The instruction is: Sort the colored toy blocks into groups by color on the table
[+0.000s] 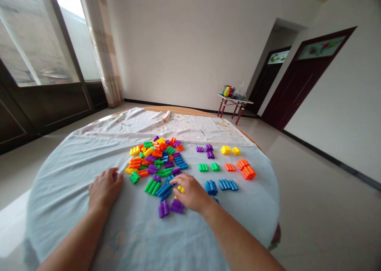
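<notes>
My left hand point(105, 187) rests on the cloth left of a mixed heap of coloured plastic pieces point(154, 156), its fingers loosely bent and nothing seen in them. Over the heap's lower right edge is my right hand point(188, 191), fingers apart, above a yellow piece point(180, 189) and beside blue pieces point(163, 191). Purple pieces point(177, 206) lie just below it. On the right are single-colour groups: purple point(209, 148), yellow point(226, 150), green point(203, 167), orange point(246, 169) and blue point(211, 187). One blue piece is partly hidden by my right wrist.
A light blue cloth point(65, 187) and a patterned white cloth point(190, 124) cover the round table. Behind it, a small side table point(235, 100) holds a colourful bag point(228, 91) and a clear plastic bag. Windows are at the left, doors at the right.
</notes>
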Demonstrator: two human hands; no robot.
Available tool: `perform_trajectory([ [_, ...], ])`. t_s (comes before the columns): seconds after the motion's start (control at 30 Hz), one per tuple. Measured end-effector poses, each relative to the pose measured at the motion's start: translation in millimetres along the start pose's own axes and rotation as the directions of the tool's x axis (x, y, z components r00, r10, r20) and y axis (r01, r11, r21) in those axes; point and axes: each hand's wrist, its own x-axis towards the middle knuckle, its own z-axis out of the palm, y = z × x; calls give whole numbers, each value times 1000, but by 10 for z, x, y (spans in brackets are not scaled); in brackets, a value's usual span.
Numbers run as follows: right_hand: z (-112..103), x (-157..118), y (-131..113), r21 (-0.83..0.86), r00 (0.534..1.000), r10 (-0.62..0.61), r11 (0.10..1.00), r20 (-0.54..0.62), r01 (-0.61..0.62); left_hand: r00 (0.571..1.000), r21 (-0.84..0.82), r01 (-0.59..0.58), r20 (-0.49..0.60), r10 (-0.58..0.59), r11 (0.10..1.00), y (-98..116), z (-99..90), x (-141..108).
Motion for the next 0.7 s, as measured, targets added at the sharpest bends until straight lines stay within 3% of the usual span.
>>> perform_trajectory([
  [0.2, 316, 206, -192, -157, 993, 68, 986, 97, -53, 1000, -19, 22, 3, -22, 1000, 26, -16, -16],
  [0.43, 544, 353, -274, -328, 983, 153, 938, 105, -111, 1000, -7, 28, 11, -28, 1000, 37, -33, -25],
  [0.7, 492, 221, -327, -218, 992, -27, 974, 120, 52, 1000, -14, -2, 13, 2, 1000, 9, -16, 9],
])
